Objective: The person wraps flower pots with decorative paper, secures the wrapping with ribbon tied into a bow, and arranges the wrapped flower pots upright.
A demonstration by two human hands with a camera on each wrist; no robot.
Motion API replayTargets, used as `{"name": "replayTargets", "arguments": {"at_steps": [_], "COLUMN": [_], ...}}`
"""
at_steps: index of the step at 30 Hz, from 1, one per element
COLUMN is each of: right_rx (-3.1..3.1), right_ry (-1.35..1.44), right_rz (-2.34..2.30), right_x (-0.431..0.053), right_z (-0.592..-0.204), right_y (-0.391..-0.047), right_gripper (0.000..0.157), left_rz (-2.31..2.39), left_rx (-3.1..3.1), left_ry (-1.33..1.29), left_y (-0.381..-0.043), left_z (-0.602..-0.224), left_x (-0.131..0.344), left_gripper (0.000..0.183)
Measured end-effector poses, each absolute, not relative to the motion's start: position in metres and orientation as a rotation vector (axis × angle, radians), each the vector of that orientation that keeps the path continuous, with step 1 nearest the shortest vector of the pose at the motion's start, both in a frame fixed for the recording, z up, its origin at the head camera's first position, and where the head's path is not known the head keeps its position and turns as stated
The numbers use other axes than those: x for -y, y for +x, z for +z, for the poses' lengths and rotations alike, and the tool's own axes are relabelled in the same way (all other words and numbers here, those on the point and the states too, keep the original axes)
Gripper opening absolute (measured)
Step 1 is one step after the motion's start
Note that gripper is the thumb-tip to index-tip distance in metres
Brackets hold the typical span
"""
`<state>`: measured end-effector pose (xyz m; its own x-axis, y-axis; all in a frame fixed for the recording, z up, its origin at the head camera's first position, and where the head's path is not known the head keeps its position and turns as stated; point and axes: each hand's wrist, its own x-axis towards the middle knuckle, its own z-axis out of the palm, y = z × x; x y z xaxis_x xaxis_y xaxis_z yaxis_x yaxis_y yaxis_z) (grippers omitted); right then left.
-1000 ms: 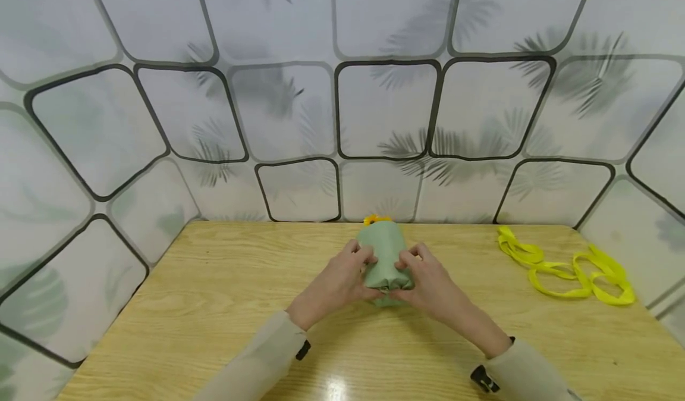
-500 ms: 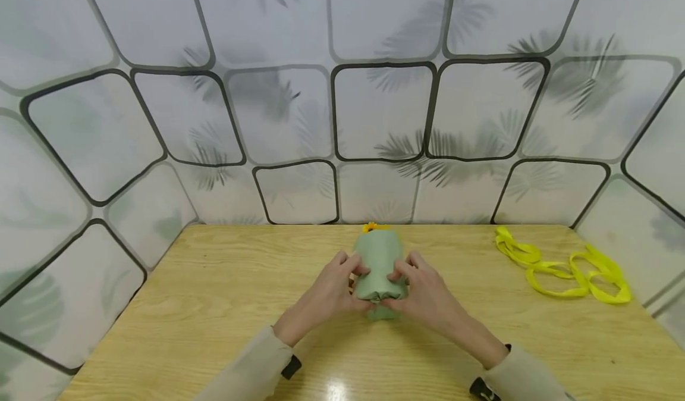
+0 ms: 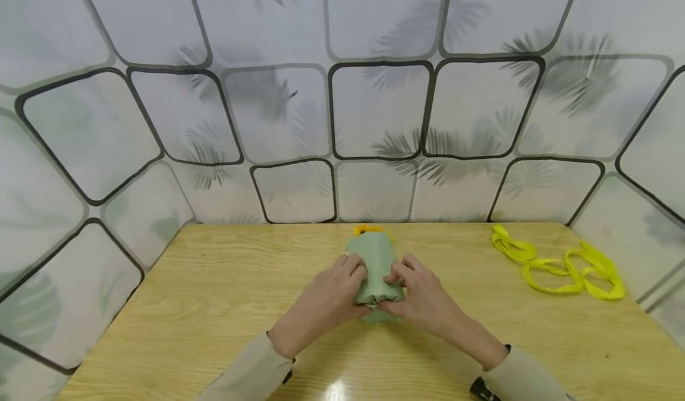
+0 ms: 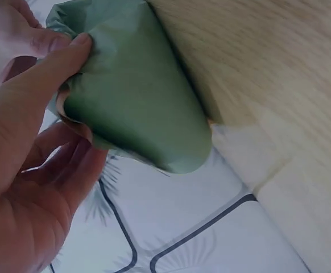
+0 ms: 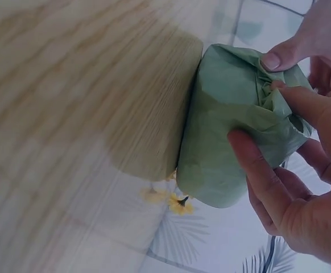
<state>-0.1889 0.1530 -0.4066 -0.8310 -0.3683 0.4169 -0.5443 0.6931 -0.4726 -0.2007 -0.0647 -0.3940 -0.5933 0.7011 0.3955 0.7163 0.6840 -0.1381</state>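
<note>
A bundle wrapped in green paper (image 3: 373,255) lies on the wooden table, its near end folded and bunched. My left hand (image 3: 329,291) holds its left side, fingers bent over the paper and thumb at the folded end. On the other side, my right hand (image 3: 428,297) pinches that same end with its thumb. The right wrist view shows both thumbs pressing into the creased paper (image 5: 268,94), with my right fingers spread along the bundle's side. A yellow flower (image 5: 180,203) shows at the far end. What the paper wraps is hidden.
Loops of bright yellow ribbon (image 3: 516,252) lie at the table's back right. Behind the wooden table (image 3: 225,318) hangs a patterned white cloth (image 3: 380,109), which also rises at both sides. A dark strap (image 3: 481,389) is at the right sleeve.
The bundle has come slightly nearer along with both hands. My left fingers have shifted a little on the paper. Both hands keep hold of the folded end.
</note>
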Motion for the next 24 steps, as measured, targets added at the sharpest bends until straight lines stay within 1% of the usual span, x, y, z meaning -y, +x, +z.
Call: {"name": "replayTargets", "arguments": {"at_steps": [3, 7, 12, 15, 18, 21, 24], "right_rx": [2.622, 2.645, 2.737, 2.799, 2.798, 2.797, 2.811], "right_ry": [0.734, 0.804, 0.894, 0.821, 0.725, 0.641, 0.547], "right_rz": [0.897, 1.016, 1.4, 1.747, 2.007, 2.045, 1.828], "right_x": [-0.155, -0.166, -0.19, -0.203, -0.213, -0.221, -0.233], "right_z": [-0.406, -0.403, -0.396, -0.393, -0.394, -0.394, -0.391], "right_y": [-0.189, -0.192, -0.198, -0.202, -0.205, -0.209, -0.219], "right_gripper": [0.04, 0.033, 0.03, 0.031, 0.036, 0.038, 0.036], "left_rz": [-0.192, -0.238, -0.169, -0.106, -0.052, -0.037, -0.075], "left_rx": [2.543, 2.502, 2.429, 2.389, 2.348, 2.331, 2.352], "left_ry": [-1.139, -1.175, -1.237, -1.254, -1.264, -1.285, -1.321], "left_y": [-0.2, -0.198, -0.196, -0.196, -0.198, -0.199, -0.199], "left_z": [-0.396, -0.398, -0.4, -0.399, -0.398, -0.397, -0.394], "left_x": [0.065, 0.065, 0.065, 0.065, 0.064, 0.063, 0.064], "left_gripper": [0.056, 0.055, 0.055, 0.052, 0.052, 0.053, 0.052]}}
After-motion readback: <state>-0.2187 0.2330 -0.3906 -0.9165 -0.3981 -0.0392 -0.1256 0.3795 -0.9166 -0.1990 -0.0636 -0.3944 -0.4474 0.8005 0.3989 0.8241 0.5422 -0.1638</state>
